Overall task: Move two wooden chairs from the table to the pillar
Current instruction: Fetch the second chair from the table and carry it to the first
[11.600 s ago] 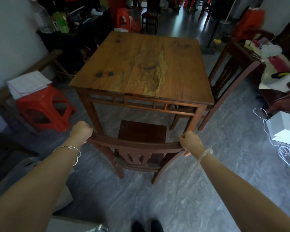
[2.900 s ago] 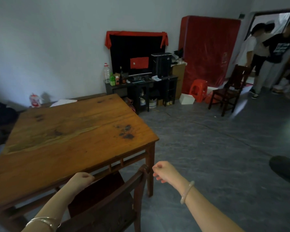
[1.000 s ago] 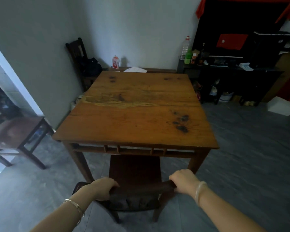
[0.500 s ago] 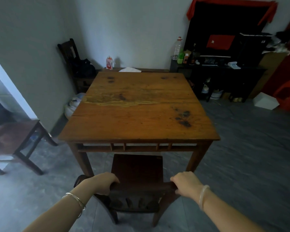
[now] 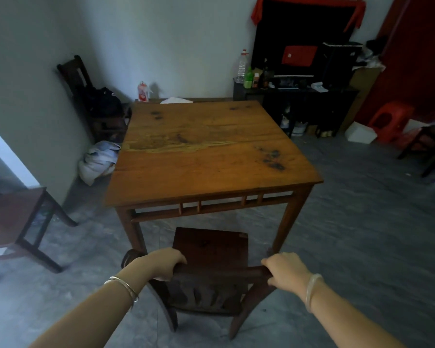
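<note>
A dark wooden chair [image 5: 210,247] stands on the floor just in front of the square wooden table [image 5: 211,156], its seat facing the table. My left hand [image 5: 165,262] grips the left end of the chair's top rail. My right hand [image 5: 285,268] grips the right end of the same rail. A second dark wooden chair [image 5: 13,222] stands at the left edge of the view, beside a white pillar or wall corner [image 5: 8,151].
Another dark chair [image 5: 86,96] with a black bag stands in the far left corner, above a bundle of cloth [image 5: 98,159]. A black cabinet [image 5: 299,101] with bottles lines the back wall. A red stool [image 5: 389,119], white box [image 5: 360,133] and another chair [image 5: 430,146] are right.
The chair's seat has come out further from under the table, toward me. Both hands keep their grip on the top rail, and the view has shifted slightly left.
</note>
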Demonstrator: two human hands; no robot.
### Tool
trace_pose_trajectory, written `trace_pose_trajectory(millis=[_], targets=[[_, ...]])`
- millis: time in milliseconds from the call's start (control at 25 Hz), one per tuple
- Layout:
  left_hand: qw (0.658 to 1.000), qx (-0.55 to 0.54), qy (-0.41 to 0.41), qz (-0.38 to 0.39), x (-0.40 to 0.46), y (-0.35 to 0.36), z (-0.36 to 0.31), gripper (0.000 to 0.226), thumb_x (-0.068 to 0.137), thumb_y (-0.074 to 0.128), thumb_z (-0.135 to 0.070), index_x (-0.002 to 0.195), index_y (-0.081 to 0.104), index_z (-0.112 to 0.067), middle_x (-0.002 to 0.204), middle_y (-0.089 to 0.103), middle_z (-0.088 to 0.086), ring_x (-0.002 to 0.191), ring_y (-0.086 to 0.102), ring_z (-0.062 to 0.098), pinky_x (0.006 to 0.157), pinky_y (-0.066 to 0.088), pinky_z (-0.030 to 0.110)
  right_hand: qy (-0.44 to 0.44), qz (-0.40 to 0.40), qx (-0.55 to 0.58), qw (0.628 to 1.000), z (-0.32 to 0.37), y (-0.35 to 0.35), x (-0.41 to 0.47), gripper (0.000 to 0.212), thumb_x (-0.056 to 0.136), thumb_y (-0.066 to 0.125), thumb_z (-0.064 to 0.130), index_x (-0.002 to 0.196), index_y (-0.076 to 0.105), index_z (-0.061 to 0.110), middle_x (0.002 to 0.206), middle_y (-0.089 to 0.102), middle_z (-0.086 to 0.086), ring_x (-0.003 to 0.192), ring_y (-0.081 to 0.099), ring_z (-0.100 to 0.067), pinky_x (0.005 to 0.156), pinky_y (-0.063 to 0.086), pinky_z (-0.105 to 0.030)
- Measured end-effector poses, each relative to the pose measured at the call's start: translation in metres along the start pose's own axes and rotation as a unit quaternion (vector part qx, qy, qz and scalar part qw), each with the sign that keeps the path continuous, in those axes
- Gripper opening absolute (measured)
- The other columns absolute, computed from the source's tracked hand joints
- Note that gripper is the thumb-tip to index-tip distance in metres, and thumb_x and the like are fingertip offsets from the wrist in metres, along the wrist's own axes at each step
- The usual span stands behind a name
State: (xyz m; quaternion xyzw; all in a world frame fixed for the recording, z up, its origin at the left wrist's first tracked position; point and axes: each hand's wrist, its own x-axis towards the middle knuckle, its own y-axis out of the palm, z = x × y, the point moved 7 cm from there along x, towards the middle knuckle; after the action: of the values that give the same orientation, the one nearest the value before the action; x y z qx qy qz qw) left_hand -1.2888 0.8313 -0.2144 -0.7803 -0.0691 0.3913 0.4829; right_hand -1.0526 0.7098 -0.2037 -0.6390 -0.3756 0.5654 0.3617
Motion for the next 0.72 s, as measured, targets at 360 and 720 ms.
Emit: trace_pose_trajectory(millis=[360,720], targets=[[1.000,0.018,-0.009,0.018,-0.065,0.039,0.018,0.038,0.083,0.058,-0.005,0.118,0.064,-0.018,0.119,0.066,0.002,0.112,0.059,0.022,0.085,0.043,0.027,-0.009,-0.013,0.007,1.000,0.071,0.017,-0.044,0.041,0.088,0.060,0.029,0.128,0.053,0.022,0.119,0.065,-0.005,0.110,0.061,-0.025,0.088,0.049,-0.037],[0.999,0.022,-0.013,0.031,-0.127,0.067,0.055,0.045,0.079,0.058,0.000,0.120,0.063,-0.020,0.123,0.064,0.001,0.115,0.057,0.022,0.095,0.049,0.036,0.001,-0.020,0.002,1.000,0.149,0.021,-0.080,0.040,0.087,0.062,0.030,0.125,0.055,0.020,0.118,0.066,-0.007,0.110,0.061,-0.028,0.086,0.048,-0.037]])
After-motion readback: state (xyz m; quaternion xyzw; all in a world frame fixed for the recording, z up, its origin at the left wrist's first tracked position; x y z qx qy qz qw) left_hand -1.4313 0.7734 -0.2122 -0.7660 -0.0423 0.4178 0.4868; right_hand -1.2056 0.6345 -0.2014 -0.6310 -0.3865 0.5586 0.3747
